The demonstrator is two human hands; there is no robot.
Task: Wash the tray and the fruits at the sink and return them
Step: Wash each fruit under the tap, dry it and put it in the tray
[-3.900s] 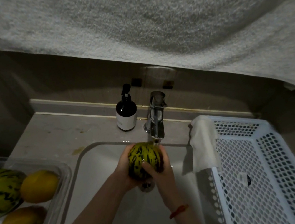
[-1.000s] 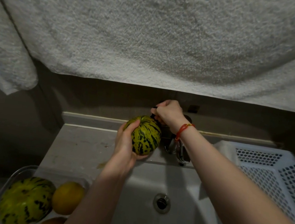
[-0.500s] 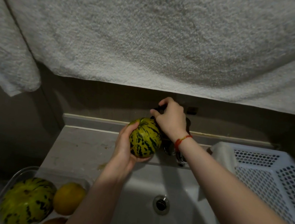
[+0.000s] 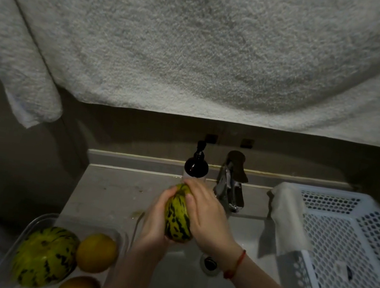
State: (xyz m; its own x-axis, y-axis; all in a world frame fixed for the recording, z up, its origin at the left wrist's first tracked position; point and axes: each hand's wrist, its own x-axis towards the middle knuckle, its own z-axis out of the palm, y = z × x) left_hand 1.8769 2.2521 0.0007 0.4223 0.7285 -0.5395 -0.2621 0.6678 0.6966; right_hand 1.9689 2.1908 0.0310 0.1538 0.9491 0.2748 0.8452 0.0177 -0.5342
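Cupping a small striped melon (image 4: 178,213) from both sides, the two hands hold it above the left rear part of the sink (image 4: 252,232), close to the basin's back rim. The left hand (image 4: 155,223) wraps its fingers round the melon's left flank; the right hand (image 4: 206,218) lies curled over its right flank and top, a red cord at the wrist. The melon stands on end between the palms.

Just behind the hands stands a dark pump bottle (image 4: 196,167) on the bench (image 4: 110,193), and to its right the chrome tap (image 4: 231,181) reaches forward over the basin; the right hand is near the spout but apart from it. The drain (image 4: 210,263) shows below the right wrist.

At the lower left a clear tray (image 4: 45,220) sits by the sink's left edge, holding a larger striped melon (image 4: 45,256) and two yellow-orange fruits (image 4: 96,252), partly cut off by the bottom of the view. A white perforated basket (image 4: 350,258) fills the right side, its near corner over the basin's right rim, with a pale cloth (image 4: 287,218) draped over its left wall. A big towel (image 4: 200,45) hangs overhead, its lower hem above the tap.
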